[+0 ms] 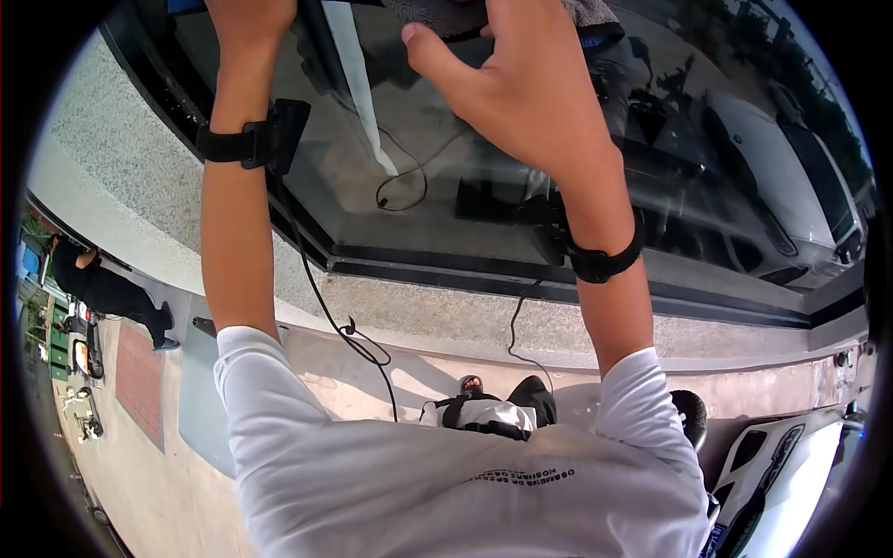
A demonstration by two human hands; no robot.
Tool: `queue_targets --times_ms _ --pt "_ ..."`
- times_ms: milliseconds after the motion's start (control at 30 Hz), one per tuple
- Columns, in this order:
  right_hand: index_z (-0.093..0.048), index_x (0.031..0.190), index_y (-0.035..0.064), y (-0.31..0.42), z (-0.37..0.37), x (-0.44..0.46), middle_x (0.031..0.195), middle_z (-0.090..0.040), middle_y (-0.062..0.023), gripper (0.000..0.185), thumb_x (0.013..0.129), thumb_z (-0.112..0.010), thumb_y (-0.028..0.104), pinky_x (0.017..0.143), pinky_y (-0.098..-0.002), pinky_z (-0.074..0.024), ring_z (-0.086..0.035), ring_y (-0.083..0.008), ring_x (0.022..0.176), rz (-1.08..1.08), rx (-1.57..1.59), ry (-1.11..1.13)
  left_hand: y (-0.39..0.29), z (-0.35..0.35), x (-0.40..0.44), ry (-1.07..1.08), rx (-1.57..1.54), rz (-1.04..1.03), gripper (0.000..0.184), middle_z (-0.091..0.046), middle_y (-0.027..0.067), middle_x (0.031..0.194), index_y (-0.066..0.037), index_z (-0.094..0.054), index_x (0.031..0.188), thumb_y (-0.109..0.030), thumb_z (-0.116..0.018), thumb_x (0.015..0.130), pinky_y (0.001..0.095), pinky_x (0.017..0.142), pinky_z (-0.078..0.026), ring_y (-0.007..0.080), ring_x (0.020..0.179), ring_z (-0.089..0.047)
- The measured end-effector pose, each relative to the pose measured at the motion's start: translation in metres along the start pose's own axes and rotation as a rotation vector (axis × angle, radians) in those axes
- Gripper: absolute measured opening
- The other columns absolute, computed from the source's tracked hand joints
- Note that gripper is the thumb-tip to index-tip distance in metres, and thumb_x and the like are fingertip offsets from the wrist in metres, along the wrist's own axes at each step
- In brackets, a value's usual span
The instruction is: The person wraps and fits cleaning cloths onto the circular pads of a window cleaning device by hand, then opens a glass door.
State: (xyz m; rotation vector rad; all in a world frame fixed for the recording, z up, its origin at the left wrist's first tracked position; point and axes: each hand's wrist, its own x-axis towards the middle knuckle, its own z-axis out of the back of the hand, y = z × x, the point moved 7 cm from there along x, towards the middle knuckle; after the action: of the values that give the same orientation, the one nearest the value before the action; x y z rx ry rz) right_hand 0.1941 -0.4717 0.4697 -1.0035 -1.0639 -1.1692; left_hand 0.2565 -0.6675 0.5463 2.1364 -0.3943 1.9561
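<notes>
A dark window pane (372, 219) in a black frame stands before me, and both my arms reach up along it. My right hand (521, 79) is at the top of the view, over a grey cloth (595, 14) against the glass. Its thumb points out to the left, while the other fingers run mostly past the top edge. My left hand (249, 17) shows only its back and wrist at the top left, near the window frame; its fingers are cut off. Black bands with small devices sit on both wrists, with thin cables hanging down.
A pebbled wall (121, 130) borders the window at left, above a stone ledge (437, 312). A white car (781, 474) stands at lower right. Another person (107, 279) in dark clothes is far left, near parked motorbikes (88, 349). The glass reflects a car and cables.
</notes>
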Motion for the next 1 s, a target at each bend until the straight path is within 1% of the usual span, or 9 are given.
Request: queue_targets --times_ms 67,200,333,367,433,667,800,833,1000 --pt "-0.048 0.135 0.0026 -0.001 -0.008 -0.022 0.137 -0.049 -0.0209 0.058 0.081 -0.068 0.009 0.096 -0.0436 -0.0478 -0.056 -0.0379 0.113 0.016 -0.024 0.043 0.009 -0.009 -0.028 0.006 0.039 -0.12 0.05 -0.05 0.026 0.138 0.008 -0.035 0.142 -0.024 -0.045 0.104 0.0377 0.112 -0.031 0.0369 0.131 -0.047" --pt "-0.05 0.141 0.0104 0.001 -0.033 -0.06 0.156 -0.037 -0.0102 0.066 0.08 -0.072 0.013 0.094 -0.041 -0.0482 -0.057 -0.0318 0.104 -0.111 0.051 0.317 0.034 -0.006 -0.067 0.294 0.816 -0.345 0.054 -0.04 0.0306 0.145 0.008 -0.031 0.145 -0.019 -0.044 0.1 0.054 0.116 -0.021 0.0448 0.136 -0.037" --pt "-0.055 0.137 0.0091 0.002 -0.058 -0.1 0.162 -0.028 -0.0098 0.057 0.083 -0.072 0.017 0.099 -0.0427 -0.0459 -0.056 -0.0344 0.115 -0.219 0.299 0.487 0.053 0.009 -0.119 0.407 0.725 -0.373 0.053 -0.044 0.0307 0.139 0.008 -0.046 0.131 -0.026 -0.06 0.093 0.0666 0.112 -0.022 0.0473 0.133 -0.039" --pt "-0.058 0.136 0.0124 0.003 -0.067 -0.108 0.163 -0.026 -0.0098 0.055 0.083 -0.072 0.016 0.107 -0.0415 -0.0391 -0.044 -0.0334 0.135 -0.3 0.358 0.557 0.059 0.013 -0.133 0.438 0.675 -0.29 0.058 -0.04 0.0323 0.141 0.008 -0.043 0.134 -0.027 -0.061 0.091 0.0664 0.113 -0.018 0.0492 0.135 -0.034" --pt "-0.058 0.134 0.0102 0.007 -0.082 -0.127 0.162 -0.028 -0.0094 0.052 0.084 -0.072 0.016 0.108 -0.0426 -0.039 -0.048 -0.0327 0.132 -0.365 0.439 0.597 0.062 0.024 -0.168 0.509 0.567 -0.12 0.068 -0.033 0.0356 0.145 0.009 -0.039 0.14 -0.03 -0.061 0.088 0.0659 0.115 -0.01 0.053 0.139 -0.025" --pt "-0.057 0.134 0.0112 0.015 -0.115 -0.199 0.159 -0.034 -0.0054 0.051 0.086 -0.071 0.013 0.104 -0.0425 -0.0436 -0.052 -0.0325 0.128 -0.505 0.502 0.697 0.067 0.063 -0.279 0.516 0.528 0.159 0.066 -0.044 0.028 0.141 0.003 -0.039 0.143 -0.027 -0.064 0.09 0.0512 0.112 -0.027 0.0457 0.132 -0.038" --pt "-0.054 0.138 0.0142 0.017 -0.112 -0.205 0.131 -0.061 -0.0166 0.055 0.085 -0.072 0.013 0.082 -0.0377 -0.0556 -0.071 -0.0312 0.094 -0.598 0.414 0.588 0.037 0.077 -0.291 0.434 0.426 0.689 0.064 -0.047 0.0286 0.137 0.004 -0.041 0.141 -0.016 -0.068 0.087 0.0461 0.107 -0.038 0.0444 0.125 -0.047" --pt "-0.052 0.14 0.0136 0.018 -0.109 -0.204 0.106 -0.071 -0.0168 0.06 0.084 -0.074 0.014 0.069 -0.0349 -0.0566 -0.072 -0.0286 0.072 -0.573 0.327 0.543 0.023 0.076 -0.285 0.379 0.428 0.598 0.061 -0.049 0.0286 0.132 0.005 -0.043 0.138 -0.011 -0.07 0.085 0.0438 0.105 -0.04 0.0423 0.122 -0.05" --pt "-0.051 0.137 0.0121 0.014 -0.107 -0.199 0.072 -0.067 -0.01 0.059 0.082 -0.073 0.018 0.061 -0.0396 -0.0527 -0.067 -0.0326 0.063 -0.748 0.319 0.411 -0.004 0.054 -0.284 0.603 0.248 0.632 0.051 -0.062 0.0213 0.121 0.0 -0.055 0.129 -0.013 -0.073 0.083 0.0444 0.097 -0.046 0.0392 0.111 -0.06"
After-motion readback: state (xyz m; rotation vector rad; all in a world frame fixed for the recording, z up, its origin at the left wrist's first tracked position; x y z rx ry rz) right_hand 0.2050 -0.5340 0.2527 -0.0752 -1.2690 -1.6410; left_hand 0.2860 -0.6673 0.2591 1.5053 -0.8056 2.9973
